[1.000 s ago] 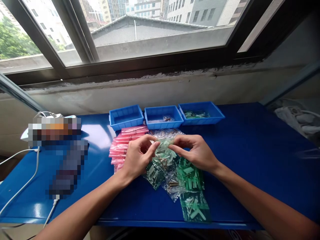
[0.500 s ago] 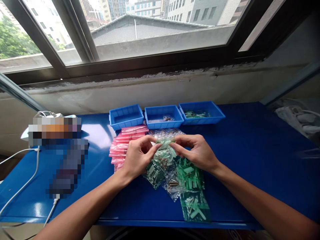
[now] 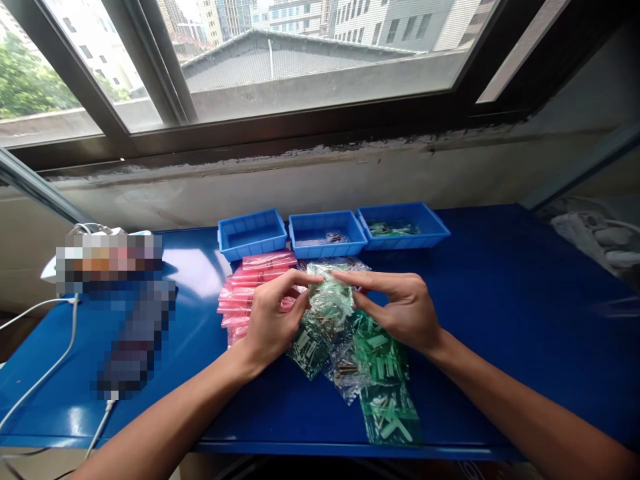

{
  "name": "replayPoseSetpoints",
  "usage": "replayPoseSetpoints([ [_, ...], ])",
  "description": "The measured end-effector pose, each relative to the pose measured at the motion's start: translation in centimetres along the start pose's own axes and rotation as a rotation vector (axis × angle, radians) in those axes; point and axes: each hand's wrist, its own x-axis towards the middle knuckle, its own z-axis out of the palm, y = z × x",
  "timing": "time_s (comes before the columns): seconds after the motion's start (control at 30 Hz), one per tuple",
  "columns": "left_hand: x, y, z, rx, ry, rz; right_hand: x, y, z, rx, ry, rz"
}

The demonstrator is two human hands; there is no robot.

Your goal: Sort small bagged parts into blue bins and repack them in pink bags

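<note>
In the head view, the left hand (image 3: 274,319) and right hand (image 3: 400,310) close their grips from either side on a clear bag (image 3: 327,300) of pins, held just above green bags (image 3: 383,357) on the blue tabletop (image 3: 500,387), beside pink bags (image 3: 235,308).

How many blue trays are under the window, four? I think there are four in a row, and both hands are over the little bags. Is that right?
Not quite: the head view shows three blue plastic trays in a row under the window, not four. The rest is right: the left hand and right hand are over the small plastic bags.
</note>
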Motion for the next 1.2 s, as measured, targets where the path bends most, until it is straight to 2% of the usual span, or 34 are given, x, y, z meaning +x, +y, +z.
replayPoseSetpoints([
  [0.13, -0.10, 0.04, 0.00, 0.004, -0.001, 0.011, -0.05, 0.01, -0.04, -0.027, -0.002, -0.043],
  [0.4, -0.02, 0.19, 0.04, -0.015, 0.004, -0.023, 0.04, -0.15, -0.24, -0.018, -0.014, -0.018],
  [0.6, 0.27, 0.53, 0.00, -0.103, -0.060, -0.240, 0.42, -0.63, -0.21, 0.044, -0.122, 0.134],
  [0.77, 0.61, 0.71, -0.09, -0.135, -0.073, -0.329, 0.24, -0.16, -0.23, 0.089, -0.154, 0.210],
  [1.03, 0.40, 0.51, -0.06, -0.220, -0.079, -0.333, 0.60, -0.50, 0.01, 0.126, -0.129, 0.248],
  [1.2, 0.32, 0.23, -0.07, -0.179, -0.046, -0.245, 0.19, 0.12, 0.02, 0.130, -0.079, 0.222],
])
